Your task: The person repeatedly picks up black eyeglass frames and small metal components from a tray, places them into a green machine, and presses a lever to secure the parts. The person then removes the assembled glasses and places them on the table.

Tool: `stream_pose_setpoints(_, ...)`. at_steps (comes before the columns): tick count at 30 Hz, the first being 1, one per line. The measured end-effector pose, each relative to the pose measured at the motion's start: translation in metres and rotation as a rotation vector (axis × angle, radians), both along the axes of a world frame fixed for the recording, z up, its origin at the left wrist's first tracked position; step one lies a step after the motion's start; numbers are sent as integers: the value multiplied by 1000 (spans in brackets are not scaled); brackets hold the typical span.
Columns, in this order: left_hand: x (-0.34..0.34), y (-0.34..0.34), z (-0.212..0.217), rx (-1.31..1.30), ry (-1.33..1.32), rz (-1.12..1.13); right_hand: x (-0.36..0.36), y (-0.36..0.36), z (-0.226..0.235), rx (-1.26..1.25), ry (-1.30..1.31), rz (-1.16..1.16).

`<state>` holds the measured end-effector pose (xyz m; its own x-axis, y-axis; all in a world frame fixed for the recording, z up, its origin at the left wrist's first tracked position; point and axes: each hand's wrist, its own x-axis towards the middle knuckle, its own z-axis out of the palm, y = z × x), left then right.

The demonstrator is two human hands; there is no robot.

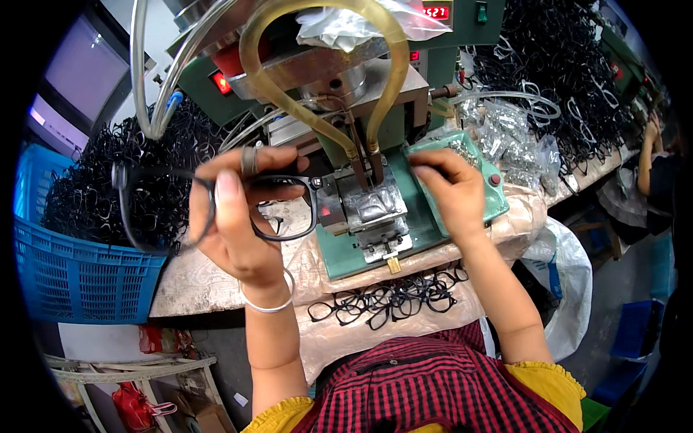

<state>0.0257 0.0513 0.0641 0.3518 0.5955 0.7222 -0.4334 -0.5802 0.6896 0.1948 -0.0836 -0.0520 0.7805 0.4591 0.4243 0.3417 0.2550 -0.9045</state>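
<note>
My left hand (242, 216) grips a black eyeglass frame (283, 237) near its middle, the fingers covering the bridge. One rim sits at the metal fixture (372, 206) of a green bench machine; the other, blurred, extends to the left. Above the fixture, two dark prongs (367, 169) on yellowish hoses point down. My right hand (455, 191) is over a green tray (498, 206) holding small metal parts (462, 150). Its thumb and index finger are drawn together; whatever is between them is too small to make out.
Black frames (390, 296) lie along the table's front edge. A blue basket (86, 267) and a heap of frames (162, 144) stand left. At right are bagged metal parts (512, 137), another frame heap (556, 79) and a white sack (570, 274). Another person's arm (646, 155) shows far right.
</note>
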Motion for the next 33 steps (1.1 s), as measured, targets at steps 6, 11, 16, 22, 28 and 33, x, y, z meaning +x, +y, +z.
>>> stream_pose_setpoints(6, -26, -33, -9, -57, -173, -256, -37, 17, 9, 41, -180, -41)
stream_pose_setpoints(11, 6, -10, 2, 73, 67, 200, -45, 17, 15, 165, 121, 175)
stream_pose_setpoints(16, 12, -6, 4, 14, 25, 184, -46, 17, 18, 144, 178, 175)
stream_pose_setpoints(22, 10, -3, 2, 78, 43, 191, -53, 14, 29, 105, 239, 185)
stream_pose_setpoints(28, -27, -41, -15, -419, 65, -532, -56, -27, 43, 75, 181, 464)
stream_pose_setpoints(33, -27, -48, -73, -1071, 451, -1119, 3, -96, -17, -898, -462, -384)
